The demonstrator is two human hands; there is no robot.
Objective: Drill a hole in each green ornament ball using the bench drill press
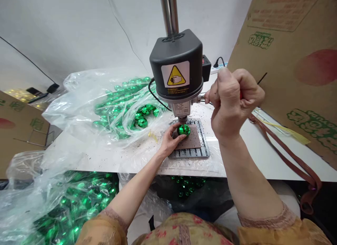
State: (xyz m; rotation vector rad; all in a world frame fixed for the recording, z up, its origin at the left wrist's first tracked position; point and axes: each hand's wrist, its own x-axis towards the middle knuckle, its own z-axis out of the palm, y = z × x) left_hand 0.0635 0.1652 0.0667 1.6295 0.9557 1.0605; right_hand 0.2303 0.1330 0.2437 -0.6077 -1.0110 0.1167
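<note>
One view only, from the head, looking forward and down over both forearms. It sits close: the press (177,71) fills the upper centre of the frame, the tabletop (276,157) runs across the middle, and the person's lap shows at the bottom edge. Wide lens; a carton (295,62) crowds the upper right.

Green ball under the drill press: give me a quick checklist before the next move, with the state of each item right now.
1. Green ball centred under the drill head: ok.
2. Left hand steadying the ball on the brown pad: ok.
3. Left fingers clear of the bit: cannot tell.
4. Right hand closed on the feed handle: ok.
5. Machine running: cannot tell.
6. Table free of black chips: not ok.
</note>
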